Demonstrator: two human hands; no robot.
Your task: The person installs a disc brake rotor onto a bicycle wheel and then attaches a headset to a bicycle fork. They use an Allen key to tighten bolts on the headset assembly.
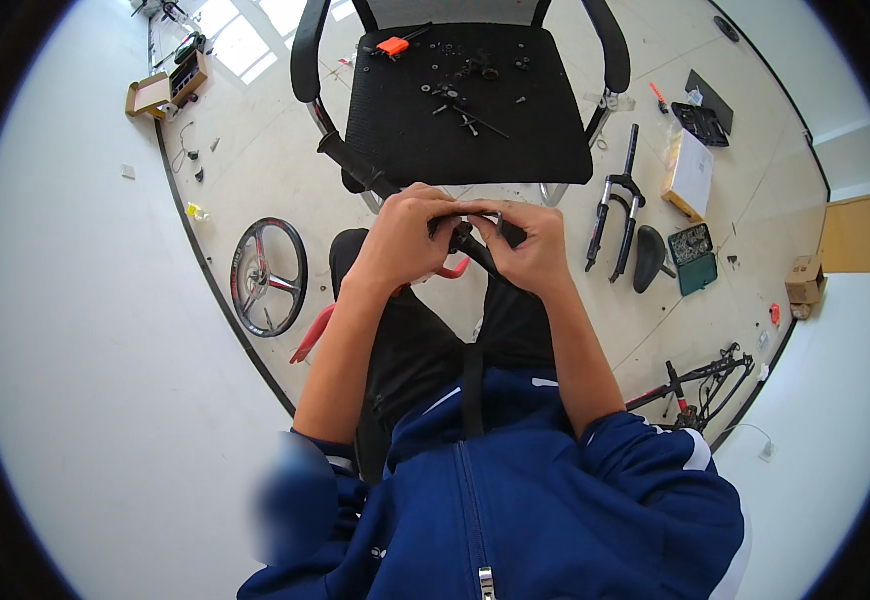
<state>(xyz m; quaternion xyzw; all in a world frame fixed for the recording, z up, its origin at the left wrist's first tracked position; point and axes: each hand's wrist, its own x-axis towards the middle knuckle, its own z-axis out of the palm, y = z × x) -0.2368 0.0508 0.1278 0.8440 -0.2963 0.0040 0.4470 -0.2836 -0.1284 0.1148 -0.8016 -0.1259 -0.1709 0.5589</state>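
A black bicycle handlebar (pixel 479 256) lies slantwise across my lap, its rubber grip (pixel 350 160) pointing away to the upper left over the chair's front edge. My left hand (pixel 410 235) is closed around the bar's middle. Opposite it, my right hand (pixel 527 245) pinches a small dark part (pixel 463 230) on the bar, with thumb and fingers meeting the left fingertips. The hands mostly cover this part, so its kind is unclear. Under the hands, a red curved piece (pixel 453 269) shows between my knees.
Ahead stands a black chair (pixel 545 150), its seat bearing loose bolts and small parts (pixel 468 108) plus an orange object (pixel 392 46). A wheel (pixel 269 277) lies left. On the right are a suspension fork (pixel 616 205), saddle (pixel 650 258), green case (pixel 696 275) and bicycle frame (pixel 695 390).
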